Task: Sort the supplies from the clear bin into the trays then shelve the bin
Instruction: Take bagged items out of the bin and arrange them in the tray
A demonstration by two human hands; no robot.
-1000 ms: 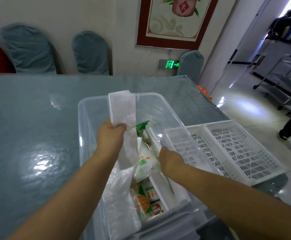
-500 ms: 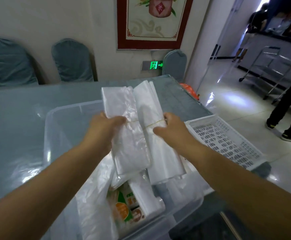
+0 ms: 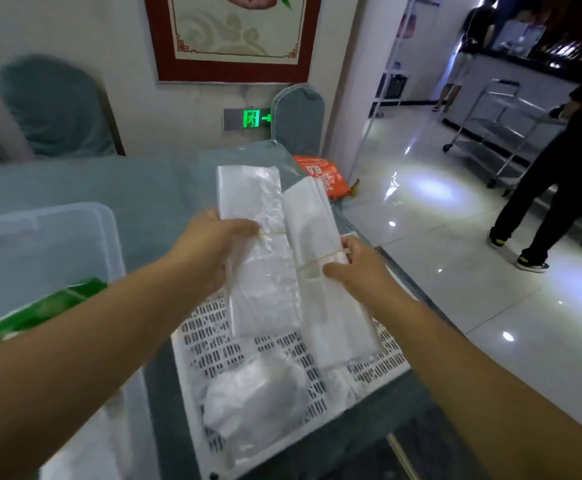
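Two banded bundles of clear plastic bags are held side by side above the white slotted tray [image 3: 213, 344], each with its long axis running away from the person, far ends toward the wall and near ends hanging over the tray. The left bundle [image 3: 258, 258] lies nearly straight away; the right bundle [image 3: 320, 271] tilts slightly, its far end leaning left to overlap the first one's edge. A thin rubber band [image 3: 320, 259] crosses each bundle at about mid-length.

The left hand [image 3: 203, 251] has its grip closed on the left bundle, thumb on top at the band. The right hand [image 3: 355, 268] pinches the right bundle at its band, thumb over the top and fingers [image 3: 346, 242] curled round its outer edge.

A loose crumpled plastic bag [image 3: 255, 400] lies in the tray's near part. The tray sits on the counter [image 3: 137, 188] near its right edge. The clear bin [image 3: 106, 223] stands to the left, with a green packet [image 3: 36, 313] showing inside it beside the left forearm.
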